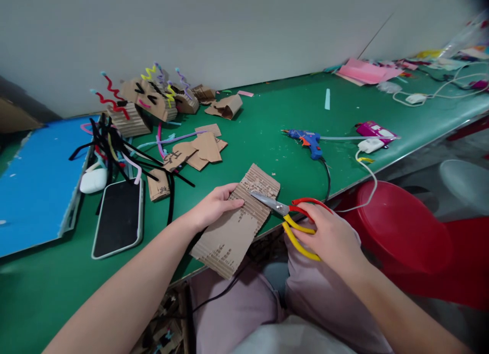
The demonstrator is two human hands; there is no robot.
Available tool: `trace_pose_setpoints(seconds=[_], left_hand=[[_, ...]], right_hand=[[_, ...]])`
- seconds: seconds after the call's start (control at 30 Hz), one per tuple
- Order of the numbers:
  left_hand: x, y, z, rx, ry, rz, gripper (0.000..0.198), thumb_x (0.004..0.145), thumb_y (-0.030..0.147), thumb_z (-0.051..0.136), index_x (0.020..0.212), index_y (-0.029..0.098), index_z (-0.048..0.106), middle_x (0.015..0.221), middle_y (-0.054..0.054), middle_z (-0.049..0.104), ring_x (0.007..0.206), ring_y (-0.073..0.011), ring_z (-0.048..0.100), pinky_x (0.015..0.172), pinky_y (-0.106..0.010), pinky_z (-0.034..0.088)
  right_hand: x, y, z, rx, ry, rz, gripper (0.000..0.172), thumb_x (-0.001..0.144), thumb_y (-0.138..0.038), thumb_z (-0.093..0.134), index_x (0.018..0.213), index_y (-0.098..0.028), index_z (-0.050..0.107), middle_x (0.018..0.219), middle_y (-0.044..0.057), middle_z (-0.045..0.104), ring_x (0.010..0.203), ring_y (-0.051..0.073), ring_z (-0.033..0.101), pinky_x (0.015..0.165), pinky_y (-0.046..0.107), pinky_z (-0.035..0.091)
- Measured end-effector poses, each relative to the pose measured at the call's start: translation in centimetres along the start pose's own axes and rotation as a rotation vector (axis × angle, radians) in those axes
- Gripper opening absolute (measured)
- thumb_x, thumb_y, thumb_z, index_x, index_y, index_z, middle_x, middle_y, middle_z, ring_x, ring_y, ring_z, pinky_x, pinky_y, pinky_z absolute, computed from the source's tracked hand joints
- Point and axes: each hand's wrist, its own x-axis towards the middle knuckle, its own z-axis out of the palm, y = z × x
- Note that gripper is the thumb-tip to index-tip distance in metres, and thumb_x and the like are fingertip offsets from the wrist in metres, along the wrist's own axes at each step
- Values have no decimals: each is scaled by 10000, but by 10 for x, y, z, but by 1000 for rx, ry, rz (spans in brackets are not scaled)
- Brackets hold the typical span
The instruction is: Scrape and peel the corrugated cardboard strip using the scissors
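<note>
My left hand grips a strip of corrugated cardboard along its left edge, thumb on top. The strip is tilted across the table's front edge, with ridges bared at its upper part and lower end. In my right hand are scissors with red and yellow handles. Their blades lie over the ridged upper part of the cardboard and point left. Whether the blades have cut into it I cannot tell. Cut cardboard pieces lie beyond my left hand.
A blue glue gun with its cord rests beyond the scissors. A phone, a white earbud case and black pipe cleaners lie at left. Decorated cardboard figures stand by the wall. A red stool is at right.
</note>
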Motion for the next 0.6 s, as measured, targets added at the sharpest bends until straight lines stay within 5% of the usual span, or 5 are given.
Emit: trace_pose_setpoints(seconds=[0.6], left_hand=[[0, 1, -2, -14, 7, 8, 291, 747, 186, 658, 1027, 131, 602, 912, -82, 718, 768, -198, 671, 726, -315, 508]], right_hand=[[12, -27, -18, -51, 49, 51, 357, 691, -420, 646, 1001, -241, 640, 712, 16, 662, 586, 166, 605, 462, 246, 375]])
